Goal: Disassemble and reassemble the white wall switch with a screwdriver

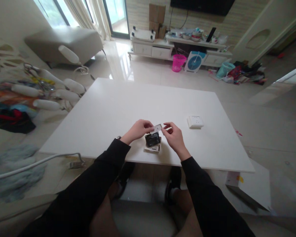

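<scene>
My left hand and my right hand both pinch a small flat pale piece between them, just above the white table. Below that piece lies a black module resting on a white plate, close to the table's near edge. A white wall socket lies face up to the right of my right hand, untouched. Both arms wear black sleeves.
A clothes rack with white pegs stands left of the table. A grey sofa and a white TV cabinet are at the back, with a pink basket and a fan on the floor.
</scene>
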A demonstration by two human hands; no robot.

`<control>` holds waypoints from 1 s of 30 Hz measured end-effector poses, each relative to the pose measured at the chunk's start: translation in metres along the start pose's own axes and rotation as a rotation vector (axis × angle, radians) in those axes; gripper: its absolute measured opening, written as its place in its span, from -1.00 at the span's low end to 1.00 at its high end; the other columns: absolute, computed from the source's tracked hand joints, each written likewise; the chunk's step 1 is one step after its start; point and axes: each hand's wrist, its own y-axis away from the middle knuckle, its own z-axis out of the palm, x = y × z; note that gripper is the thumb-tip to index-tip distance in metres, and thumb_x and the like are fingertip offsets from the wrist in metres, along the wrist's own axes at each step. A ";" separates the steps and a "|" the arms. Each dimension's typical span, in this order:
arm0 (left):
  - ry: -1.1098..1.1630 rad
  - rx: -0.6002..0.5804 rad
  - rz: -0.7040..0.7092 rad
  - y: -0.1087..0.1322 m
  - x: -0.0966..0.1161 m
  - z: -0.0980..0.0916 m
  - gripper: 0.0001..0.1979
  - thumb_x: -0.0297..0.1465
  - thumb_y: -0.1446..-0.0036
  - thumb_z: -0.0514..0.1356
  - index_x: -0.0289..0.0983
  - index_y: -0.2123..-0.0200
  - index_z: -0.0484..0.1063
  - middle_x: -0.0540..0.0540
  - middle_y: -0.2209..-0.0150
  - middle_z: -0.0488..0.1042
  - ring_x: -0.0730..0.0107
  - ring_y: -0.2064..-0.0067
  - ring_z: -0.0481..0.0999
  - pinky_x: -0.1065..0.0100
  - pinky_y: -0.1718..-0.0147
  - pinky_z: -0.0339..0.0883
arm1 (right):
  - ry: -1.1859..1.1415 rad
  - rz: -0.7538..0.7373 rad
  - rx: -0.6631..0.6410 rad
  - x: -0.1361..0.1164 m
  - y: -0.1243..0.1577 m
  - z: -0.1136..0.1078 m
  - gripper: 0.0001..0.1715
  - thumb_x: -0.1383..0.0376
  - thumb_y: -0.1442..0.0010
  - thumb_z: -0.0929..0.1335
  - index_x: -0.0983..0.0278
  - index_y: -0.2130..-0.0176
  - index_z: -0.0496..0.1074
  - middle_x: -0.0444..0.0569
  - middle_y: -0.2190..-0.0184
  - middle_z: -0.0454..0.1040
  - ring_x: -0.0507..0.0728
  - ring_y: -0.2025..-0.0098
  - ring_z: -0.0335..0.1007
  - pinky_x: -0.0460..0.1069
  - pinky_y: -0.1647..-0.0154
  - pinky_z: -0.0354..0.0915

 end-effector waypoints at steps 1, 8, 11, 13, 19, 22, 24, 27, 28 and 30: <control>-0.023 0.038 -0.030 0.000 -0.004 -0.007 -0.79 -0.29 -0.13 0.28 -0.32 0.33 0.62 -0.09 0.44 0.60 0.37 0.39 0.53 0.37 0.34 0.38 | 0.002 -0.002 0.018 0.001 0.000 0.000 -0.63 0.13 -0.18 0.40 0.24 0.06 0.47 -0.02 0.22 0.56 0.06 0.41 0.41 -0.01 0.33 0.37; -0.476 0.276 -0.348 0.007 -0.054 -0.053 -0.80 -0.41 -0.18 0.22 -0.30 0.34 0.67 -0.15 0.41 0.65 0.30 0.32 0.61 0.36 0.19 0.42 | 0.032 -0.030 -0.027 0.003 0.003 0.003 -0.67 0.18 -0.19 0.37 0.25 0.07 0.44 -0.02 0.22 0.53 0.05 0.42 0.40 0.00 0.32 0.36; -0.577 0.256 -0.409 0.010 -0.070 -0.054 -0.80 -0.45 -0.16 0.22 -0.31 0.36 0.67 -0.20 0.39 0.65 0.25 0.29 0.61 0.32 0.15 0.44 | 0.067 -0.059 -0.047 0.001 0.004 0.004 -0.70 0.21 -0.19 0.36 0.25 0.08 0.44 -0.02 0.21 0.52 0.05 0.41 0.40 0.01 0.29 0.35; -0.594 0.257 -0.424 0.009 -0.075 -0.051 -0.81 -0.46 -0.15 0.22 -0.32 0.29 0.68 -0.21 0.37 0.66 0.24 0.28 0.62 0.31 0.12 0.45 | 0.083 -0.075 -0.050 0.001 0.004 0.004 -0.71 0.23 -0.19 0.36 0.25 0.08 0.44 -0.03 0.21 0.52 0.05 0.41 0.40 0.01 0.28 0.35; -0.650 0.248 -0.430 0.004 -0.077 -0.037 -0.83 -0.45 -0.14 0.24 -0.29 0.26 0.65 -0.24 0.25 0.67 0.19 0.16 0.64 0.31 0.06 0.46 | 0.128 -0.102 -0.045 0.000 0.003 -0.002 -0.74 0.27 -0.19 0.35 0.25 0.09 0.43 -0.04 0.22 0.52 0.05 0.41 0.39 0.02 0.25 0.35; -0.662 0.226 -0.426 0.002 -0.080 -0.032 -0.82 -0.43 -0.15 0.24 -0.29 0.24 0.65 -0.27 0.20 0.67 0.13 0.11 0.64 0.28 0.06 0.46 | 0.155 -0.110 -0.051 0.001 0.003 -0.006 -0.77 0.29 -0.19 0.34 0.24 0.11 0.44 -0.04 0.21 0.52 0.04 0.41 0.39 0.01 0.24 0.35; -0.666 0.214 -0.421 0.002 -0.082 -0.031 -0.82 -0.43 -0.15 0.23 -0.29 0.23 0.65 -0.28 0.19 0.67 0.11 0.10 0.64 0.27 0.06 0.46 | 0.183 -0.121 -0.058 0.002 0.002 -0.009 -0.78 0.30 -0.20 0.34 0.24 0.12 0.44 -0.04 0.20 0.52 0.04 0.40 0.39 0.01 0.23 0.34; -0.691 0.218 -0.417 0.001 -0.082 -0.032 -0.81 -0.43 -0.13 0.23 -0.28 0.22 0.64 -0.25 0.18 0.66 0.12 0.09 0.64 0.28 0.04 0.45 | 0.249 -0.142 -0.062 0.005 0.000 -0.013 -0.81 0.31 -0.21 0.34 0.23 0.14 0.45 -0.04 0.19 0.53 0.05 0.38 0.38 0.01 0.21 0.32; -0.702 0.224 -0.408 0.001 -0.080 -0.032 -0.80 -0.43 -0.13 0.23 -0.28 0.21 0.64 -0.25 0.17 0.66 0.12 0.09 0.63 0.28 0.03 0.44 | 0.276 -0.144 -0.065 0.006 -0.001 -0.015 -0.82 0.32 -0.21 0.34 0.23 0.14 0.45 -0.04 0.19 0.53 0.06 0.37 0.38 0.01 0.20 0.32; -0.701 0.231 -0.374 0.001 -0.072 -0.030 -0.78 -0.42 -0.14 0.22 -0.29 0.18 0.63 -0.23 0.17 0.66 0.13 0.09 0.63 0.28 0.03 0.43 | 0.333 -0.132 -0.087 0.008 -0.002 -0.017 -0.84 0.33 -0.21 0.34 0.23 0.16 0.46 -0.03 0.20 0.54 0.07 0.33 0.39 0.00 0.20 0.29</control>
